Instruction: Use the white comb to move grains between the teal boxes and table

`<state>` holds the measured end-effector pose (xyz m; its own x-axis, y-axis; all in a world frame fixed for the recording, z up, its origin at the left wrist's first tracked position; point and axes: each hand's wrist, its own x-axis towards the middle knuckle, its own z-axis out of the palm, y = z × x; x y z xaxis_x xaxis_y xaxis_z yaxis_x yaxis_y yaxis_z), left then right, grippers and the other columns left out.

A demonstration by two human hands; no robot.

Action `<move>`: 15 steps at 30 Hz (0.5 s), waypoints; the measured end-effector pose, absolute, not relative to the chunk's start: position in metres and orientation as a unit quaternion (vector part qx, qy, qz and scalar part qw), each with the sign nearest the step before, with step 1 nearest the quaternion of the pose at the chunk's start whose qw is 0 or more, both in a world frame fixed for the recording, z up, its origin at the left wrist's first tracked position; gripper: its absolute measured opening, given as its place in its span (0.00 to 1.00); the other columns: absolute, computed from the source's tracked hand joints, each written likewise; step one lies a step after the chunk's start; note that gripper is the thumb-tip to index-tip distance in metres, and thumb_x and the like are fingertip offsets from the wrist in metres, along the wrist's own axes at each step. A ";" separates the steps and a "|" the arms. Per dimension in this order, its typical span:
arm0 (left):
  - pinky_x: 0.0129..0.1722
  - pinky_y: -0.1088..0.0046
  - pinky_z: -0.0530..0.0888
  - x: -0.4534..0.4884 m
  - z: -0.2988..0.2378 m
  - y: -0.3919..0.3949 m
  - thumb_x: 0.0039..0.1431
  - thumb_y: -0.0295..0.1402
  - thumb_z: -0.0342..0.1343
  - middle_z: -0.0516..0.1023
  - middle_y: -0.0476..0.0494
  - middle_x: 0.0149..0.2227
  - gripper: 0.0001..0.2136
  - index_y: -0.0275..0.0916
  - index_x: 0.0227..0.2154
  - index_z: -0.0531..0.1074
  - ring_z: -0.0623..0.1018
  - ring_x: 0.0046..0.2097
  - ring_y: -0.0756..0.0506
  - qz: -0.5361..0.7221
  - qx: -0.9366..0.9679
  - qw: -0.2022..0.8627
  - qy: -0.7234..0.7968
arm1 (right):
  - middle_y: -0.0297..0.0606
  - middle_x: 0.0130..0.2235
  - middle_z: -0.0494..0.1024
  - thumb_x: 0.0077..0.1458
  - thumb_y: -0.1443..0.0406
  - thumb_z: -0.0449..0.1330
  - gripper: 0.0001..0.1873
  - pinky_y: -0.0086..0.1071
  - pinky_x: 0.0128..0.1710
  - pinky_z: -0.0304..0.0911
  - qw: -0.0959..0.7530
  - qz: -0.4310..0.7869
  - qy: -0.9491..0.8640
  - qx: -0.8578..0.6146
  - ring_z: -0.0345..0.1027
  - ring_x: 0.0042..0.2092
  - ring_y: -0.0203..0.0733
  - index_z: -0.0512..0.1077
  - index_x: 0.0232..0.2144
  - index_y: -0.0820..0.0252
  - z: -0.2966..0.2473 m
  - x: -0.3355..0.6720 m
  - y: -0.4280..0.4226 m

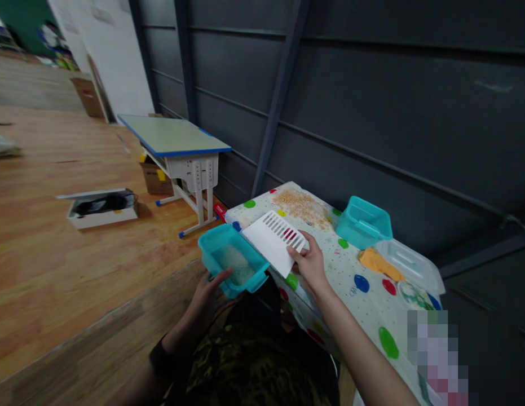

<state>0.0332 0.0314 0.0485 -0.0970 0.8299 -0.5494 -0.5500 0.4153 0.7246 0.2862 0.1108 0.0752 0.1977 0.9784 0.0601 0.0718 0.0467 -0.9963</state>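
My left hand (214, 290) grips the near side of a teal plastic container (209, 242), its thumb over the rim. Pale, rice-like grains (237, 265) lie in the container, which is held at the table's edge. My right hand (308, 256) pinches a flat white plate with a row of slots (266, 239), thumb on top. The plate's left edge is at the container's rim, over the tablecloth. Beyond it, a patch of tan grains (302, 206) is spread on the dotted tablecloth (325, 270).
At the right stand a second teal container (364, 223), an orange cloth (378, 264), a clear lid (410, 265) and a round item with green (417, 296). A dark panelled wall (372, 124) runs behind. A desk (173, 135) and an open white box (104, 208) are left.
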 end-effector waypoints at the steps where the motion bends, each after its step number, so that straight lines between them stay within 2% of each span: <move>1: 0.32 0.66 0.86 0.033 0.048 0.031 0.59 0.34 0.74 0.87 0.31 0.60 0.21 0.40 0.54 0.77 0.90 0.47 0.34 0.523 0.135 0.658 0.526 | 0.36 0.36 0.86 0.43 0.49 0.77 0.43 0.36 0.26 0.70 0.542 0.422 -0.481 -0.544 0.78 0.31 0.51 0.72 0.60 0.51 0.075 0.284 0.108; 7: 0.37 0.64 0.88 0.035 0.048 0.031 0.62 0.33 0.72 0.89 0.32 0.57 0.22 0.40 0.57 0.76 0.90 0.44 0.36 0.527 0.132 0.662 0.516 | 0.39 0.39 0.86 0.43 0.48 0.75 0.45 0.40 0.30 0.73 0.578 0.387 -0.465 -0.548 0.79 0.35 0.53 0.71 0.62 0.52 0.079 0.290 0.127; 10: 0.33 0.64 0.87 0.034 0.053 0.031 0.62 0.32 0.71 0.90 0.33 0.53 0.19 0.40 0.55 0.77 0.90 0.39 0.37 0.527 0.120 0.661 0.520 | 0.38 0.38 0.84 0.43 0.48 0.73 0.47 0.40 0.32 0.74 0.584 0.348 -0.477 -0.557 0.78 0.35 0.52 0.70 0.65 0.52 0.078 0.296 0.158; 13: 0.31 0.66 0.85 0.032 0.059 0.031 0.58 0.30 0.73 0.89 0.33 0.51 0.17 0.40 0.49 0.78 0.88 0.37 0.39 0.535 0.109 0.654 0.523 | 0.33 0.34 0.80 0.41 0.50 0.70 0.49 0.39 0.31 0.72 0.577 0.336 -0.469 -0.578 0.74 0.32 0.49 0.69 0.66 0.53 0.077 0.289 0.192; 15: 0.32 0.66 0.85 0.028 0.062 0.029 0.53 0.30 0.76 0.89 0.34 0.52 0.18 0.41 0.45 0.79 0.88 0.39 0.39 0.544 0.119 0.647 0.521 | 0.33 0.35 0.80 0.40 0.52 0.68 0.46 0.39 0.34 0.72 0.583 0.333 -0.467 -0.576 0.75 0.34 0.49 0.70 0.64 0.52 0.077 0.280 0.209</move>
<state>0.0285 0.0294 0.0624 -0.1347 0.8280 -0.5444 -0.5807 0.3792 0.7204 0.2803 0.2087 0.0772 0.3423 0.9257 0.1606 0.1503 0.1148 -0.9820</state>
